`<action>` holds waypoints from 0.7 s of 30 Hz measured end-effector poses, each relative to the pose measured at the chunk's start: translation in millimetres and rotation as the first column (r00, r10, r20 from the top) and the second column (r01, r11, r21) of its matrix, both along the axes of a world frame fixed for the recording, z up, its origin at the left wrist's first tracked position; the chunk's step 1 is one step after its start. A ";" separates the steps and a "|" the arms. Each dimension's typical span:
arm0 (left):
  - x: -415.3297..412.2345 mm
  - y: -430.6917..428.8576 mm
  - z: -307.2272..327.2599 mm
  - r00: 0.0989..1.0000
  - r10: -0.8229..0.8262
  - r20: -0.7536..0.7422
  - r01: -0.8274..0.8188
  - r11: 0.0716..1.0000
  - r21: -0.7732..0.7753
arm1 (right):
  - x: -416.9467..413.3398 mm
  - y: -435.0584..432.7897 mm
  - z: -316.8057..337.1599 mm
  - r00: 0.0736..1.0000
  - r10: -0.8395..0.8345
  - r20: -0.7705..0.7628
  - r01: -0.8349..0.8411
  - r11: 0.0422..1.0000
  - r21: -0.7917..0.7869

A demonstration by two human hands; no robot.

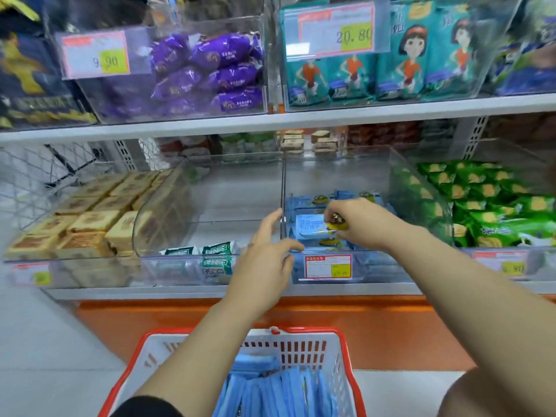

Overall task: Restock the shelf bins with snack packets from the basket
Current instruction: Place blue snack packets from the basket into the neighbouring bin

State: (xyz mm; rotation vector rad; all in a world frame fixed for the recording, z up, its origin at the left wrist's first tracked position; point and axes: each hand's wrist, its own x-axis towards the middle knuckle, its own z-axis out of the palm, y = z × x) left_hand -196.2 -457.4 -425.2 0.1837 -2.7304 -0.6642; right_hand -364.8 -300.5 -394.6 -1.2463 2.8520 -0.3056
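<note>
Stock at the far left looks settled: beige square cake packets (pixel 90 221) fill their clear bin in neat rows. Next along, a clear plastic bin with a bare floor (pixel 228 200) holds only a few green-and-white sachets (pixel 216 251) at its front edge. I judge it short of goods, though nothing in my basket seems to match it. My left hand (pixel 261 266) hovers by the divider between that bin and the next, fingers spread, holding nothing. Below it sits the red-rimmed white plastic basket (pixel 304 330), with a good stack of light blue flat packets (pixel 270 392) standing on edge inside, so plenty is left to move. On the shelf, one pale blue snack packet (pixel 308 226) is pinched between the thumb and fingertips of my right hand (pixel 361 222), low inside the clear bin with the red-bordered price label (pixel 379 266). Matching blue packets cover that bin's floor, with much room above them. Further right, bright green packets (pixel 493 206) crowd the last bin. I would call the job begun but far from finished
</note>
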 end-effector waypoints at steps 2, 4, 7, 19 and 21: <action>-0.5 -1.2 -2.1 1.000 0.020 -0.015 -0.021 0.999 -0.029 | -5.3 -11.6 -5.3 0.998 0.028 0.053 -0.028 1.000 -0.004; -1.0 -3.0 -2.2 0.999 0.033 -0.019 -0.033 0.999 -0.039 | -8.1 -19.0 -9.4 0.995 0.056 0.081 -0.054 0.998 -0.021; -1.0 -2.2 -3.1 0.999 0.046 -0.012 -0.047 0.998 -0.042 | -10.5 -22.9 -19.8 0.991 0.062 0.115 -0.059 0.998 -0.026; -0.3 -4.3 3.2 0.998 0.054 -0.012 -0.055 0.993 -0.109 | -14.5 -9.6 -9.8 0.966 0.038 0.257 -0.034 0.999 -0.018; -2.6 0.9 12.5 0.996 0.056 -0.075 -0.067 0.985 -0.156 | -17.3 0.1 0.9 0.977 0.016 0.212 -0.014 1.000 -0.014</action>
